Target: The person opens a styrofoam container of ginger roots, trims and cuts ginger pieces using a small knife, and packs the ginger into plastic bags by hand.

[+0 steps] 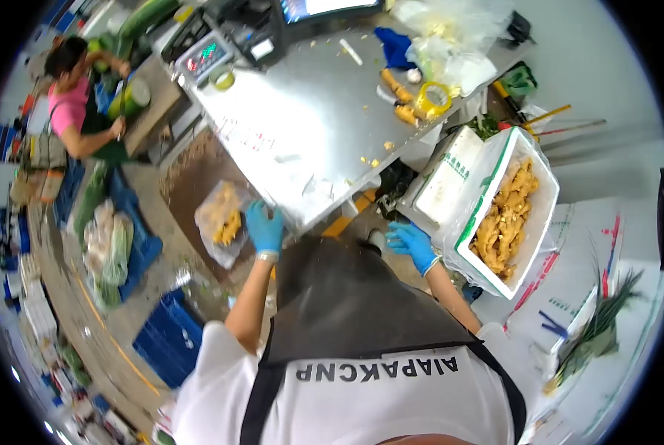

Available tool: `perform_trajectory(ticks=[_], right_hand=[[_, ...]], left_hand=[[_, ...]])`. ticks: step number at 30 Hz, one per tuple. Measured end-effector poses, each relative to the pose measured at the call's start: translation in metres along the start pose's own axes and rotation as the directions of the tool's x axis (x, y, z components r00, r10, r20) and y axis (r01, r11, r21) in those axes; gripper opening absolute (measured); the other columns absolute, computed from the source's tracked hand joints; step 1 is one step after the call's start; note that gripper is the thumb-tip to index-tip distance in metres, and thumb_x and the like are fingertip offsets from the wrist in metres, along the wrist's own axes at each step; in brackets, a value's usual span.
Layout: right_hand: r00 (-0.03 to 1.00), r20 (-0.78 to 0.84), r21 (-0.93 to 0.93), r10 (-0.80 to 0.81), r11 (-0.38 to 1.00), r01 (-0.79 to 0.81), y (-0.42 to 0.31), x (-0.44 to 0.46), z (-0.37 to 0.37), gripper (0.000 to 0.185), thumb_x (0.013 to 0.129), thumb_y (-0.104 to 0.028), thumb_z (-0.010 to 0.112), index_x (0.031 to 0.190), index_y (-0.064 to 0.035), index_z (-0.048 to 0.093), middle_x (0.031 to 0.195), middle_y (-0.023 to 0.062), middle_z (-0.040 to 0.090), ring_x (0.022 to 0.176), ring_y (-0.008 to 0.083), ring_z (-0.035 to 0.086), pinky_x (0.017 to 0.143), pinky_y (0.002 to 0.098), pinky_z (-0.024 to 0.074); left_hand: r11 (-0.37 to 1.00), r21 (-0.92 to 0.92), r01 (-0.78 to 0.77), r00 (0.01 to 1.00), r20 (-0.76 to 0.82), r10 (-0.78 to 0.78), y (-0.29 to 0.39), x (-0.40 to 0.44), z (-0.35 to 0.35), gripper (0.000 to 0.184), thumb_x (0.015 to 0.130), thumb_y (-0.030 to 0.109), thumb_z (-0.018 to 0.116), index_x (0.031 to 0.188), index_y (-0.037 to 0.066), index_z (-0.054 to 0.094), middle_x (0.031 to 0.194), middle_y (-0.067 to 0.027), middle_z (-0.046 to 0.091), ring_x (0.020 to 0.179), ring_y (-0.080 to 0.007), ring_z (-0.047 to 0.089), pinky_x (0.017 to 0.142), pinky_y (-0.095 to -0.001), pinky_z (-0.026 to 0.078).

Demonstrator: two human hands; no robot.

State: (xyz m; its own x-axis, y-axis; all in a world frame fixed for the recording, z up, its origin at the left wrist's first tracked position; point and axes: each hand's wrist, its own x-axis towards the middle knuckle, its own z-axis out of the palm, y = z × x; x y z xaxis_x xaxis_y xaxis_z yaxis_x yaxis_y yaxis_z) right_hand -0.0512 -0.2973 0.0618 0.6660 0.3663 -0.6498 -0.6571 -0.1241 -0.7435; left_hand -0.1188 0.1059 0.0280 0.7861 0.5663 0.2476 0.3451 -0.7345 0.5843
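My left hand [264, 228], in a blue glove, is stretched out with its fingers apart at the near corner of the metal table [295, 111]. Just left of it is a clear plastic bag [232, 261] with pieces of ginger [228, 228] inside; whether glove and bag touch, I cannot tell. Also gloved in blue, my right hand [413, 246] has spread fingers and holds nothing. It is beside a white foam box [531, 256] heaped with ginger roots [508, 215]. A white foam lid or box [447, 174] lies between that box and the table.
On the table are a scale [206, 58], a yellow tape roll [434, 100], loose ginger [397, 87] and crumpled plastic bags [454, 59]. At left, a person in pink [72, 111] holds a knife by a large green melon [133, 98]. Green onions [599, 326] lie at right.
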Motion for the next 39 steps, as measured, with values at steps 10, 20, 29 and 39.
perform_trajectory(ticks=[10,20,29,39], right_hand=[[0.929,0.305,-0.221,0.208,0.965,-0.144,-0.006,0.008,0.017,0.036,0.1,-0.028,0.05,0.129,-0.0087,0.059,0.103,0.008,0.07,0.088,0.0143,0.067,0.077,0.0262,0.0523],[0.603,0.662,-0.286,0.445,0.894,-0.345,0.02,0.138,0.325,0.037,0.099,-0.026,0.052,0.127,-0.0029,0.057,0.109,0.0147,0.067,0.1,0.0225,0.067,0.086,0.0326,0.0547],[0.76,-0.014,0.016,0.65,0.76,-0.649,0.207,0.325,0.5,0.033,0.086,-0.019,0.064,0.11,0.0019,0.059,0.112,0.0214,0.064,0.093,0.0288,0.066,0.081,0.0385,0.0536],[0.902,-0.198,0.081,0.383,0.924,-0.374,0.22,0.307,0.531,0.041,0.081,-0.004,0.064,0.119,-0.0061,0.052,0.111,0.0157,0.06,0.094,0.0301,0.064,0.071,0.0469,0.0533]], left_hand=[[0.836,0.03,0.549,0.802,0.262,-0.536,-0.048,-0.1,0.001,0.028,0.082,0.025,0.064,0.098,0.003,0.067,0.101,-0.0211,0.065,0.094,-0.0369,0.063,0.084,-0.0416,0.049],[0.806,-0.087,0.585,0.81,0.114,-0.576,-0.256,-0.05,-0.002,0.03,0.086,0.003,0.048,0.111,0.004,0.066,0.105,-0.0205,0.067,0.101,-0.0347,0.064,0.086,-0.039,0.049],[0.932,-0.077,0.355,0.934,0.067,-0.35,-0.304,0.015,-0.024,0.036,0.085,-0.003,0.05,0.117,0.006,0.064,0.11,-0.0182,0.066,0.102,-0.0313,0.063,0.086,-0.0374,0.05],[0.791,0.42,0.445,0.755,0.298,-0.584,-0.334,-0.054,0.005,0.021,0.087,0.025,0.058,0.095,0.01,0.07,0.09,-0.0216,0.067,0.078,-0.0413,0.065,0.068,-0.0476,0.051]])
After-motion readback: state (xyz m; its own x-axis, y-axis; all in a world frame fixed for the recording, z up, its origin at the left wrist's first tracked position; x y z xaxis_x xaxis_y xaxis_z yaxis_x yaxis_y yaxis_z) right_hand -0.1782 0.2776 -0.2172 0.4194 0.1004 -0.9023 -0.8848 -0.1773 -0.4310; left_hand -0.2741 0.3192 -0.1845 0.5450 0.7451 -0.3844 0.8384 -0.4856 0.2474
